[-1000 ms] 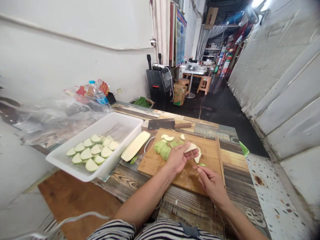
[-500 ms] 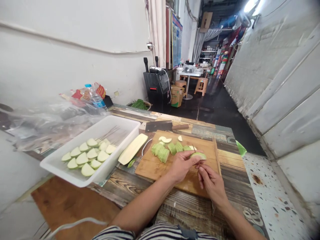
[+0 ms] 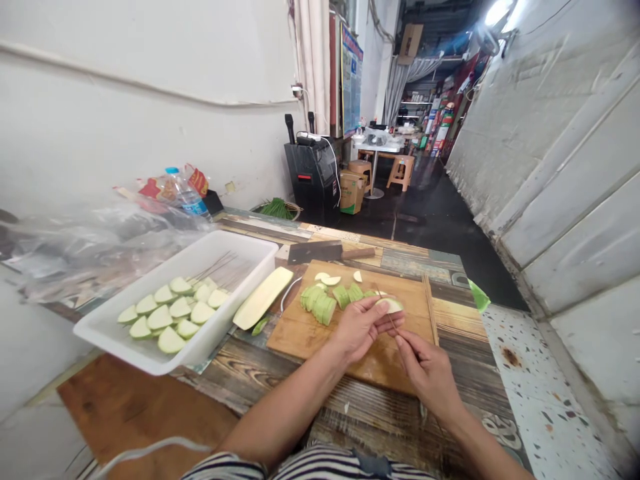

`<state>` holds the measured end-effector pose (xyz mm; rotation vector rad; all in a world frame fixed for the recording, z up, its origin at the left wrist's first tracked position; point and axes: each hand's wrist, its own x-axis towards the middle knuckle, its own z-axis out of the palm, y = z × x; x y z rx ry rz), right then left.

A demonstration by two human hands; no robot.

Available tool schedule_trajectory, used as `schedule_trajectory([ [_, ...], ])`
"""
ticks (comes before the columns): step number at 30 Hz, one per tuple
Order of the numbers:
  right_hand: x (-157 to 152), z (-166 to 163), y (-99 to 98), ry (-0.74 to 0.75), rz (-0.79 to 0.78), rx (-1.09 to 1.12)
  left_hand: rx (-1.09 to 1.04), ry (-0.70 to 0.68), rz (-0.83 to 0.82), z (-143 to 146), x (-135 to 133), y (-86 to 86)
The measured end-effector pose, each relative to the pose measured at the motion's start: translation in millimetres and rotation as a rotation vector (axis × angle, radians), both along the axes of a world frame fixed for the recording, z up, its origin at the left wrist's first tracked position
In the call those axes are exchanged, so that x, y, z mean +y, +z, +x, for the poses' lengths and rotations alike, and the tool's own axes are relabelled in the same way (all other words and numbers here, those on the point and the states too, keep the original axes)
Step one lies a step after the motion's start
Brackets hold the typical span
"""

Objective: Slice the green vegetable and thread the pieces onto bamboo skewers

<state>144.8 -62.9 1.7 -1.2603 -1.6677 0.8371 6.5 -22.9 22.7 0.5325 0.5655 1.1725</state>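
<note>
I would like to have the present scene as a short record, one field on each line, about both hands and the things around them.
Left hand: holds a green-edged slice
Right hand: pinches a thin stick at that slice
Below hands: wooden board bearing cut pieces
Left of board: long pale piece, then white tray
In tray: tray slices, more sticks
Beyond board: cleaver, handle rightward

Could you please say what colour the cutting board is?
The cutting board is light brown, clearest in the head view.
</note>
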Motion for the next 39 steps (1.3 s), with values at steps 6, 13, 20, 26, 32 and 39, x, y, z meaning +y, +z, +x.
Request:
schedule_trajectory([
  [6,-3.9,-2.0,3.3,0.070,-0.400,0.375,-0.066,-0.016,-0.184,-0.6,5.0,-5.8],
  [13,-3.4,-3.5,10.4,0.216,-0.744,0.765,-0.127,0.058,-0.241,-3.2,12.1,-11.5],
  [20,-17.6,-4.0,3.4,0.030,-0.252,0.189,-0.102,0.234,-0.360,-13.2,21.4,-2.4],
  [26,-16.4,-2.9,4.2,0.061,-0.116,-0.011,-0.101,0.179,-0.442,-18.5,24.6,2.2],
  [32,-14.5,-3.5,7.3,0.065,-0.119,-0.037,-0.085,0.181,-0.432,-18.3,23.1,2.9],
  [39,-15.2,-3.3,6.6,0.068,-0.133,-0.047,-0.071,0.179,-0.402,-18.6,22.2,-1.6],
])
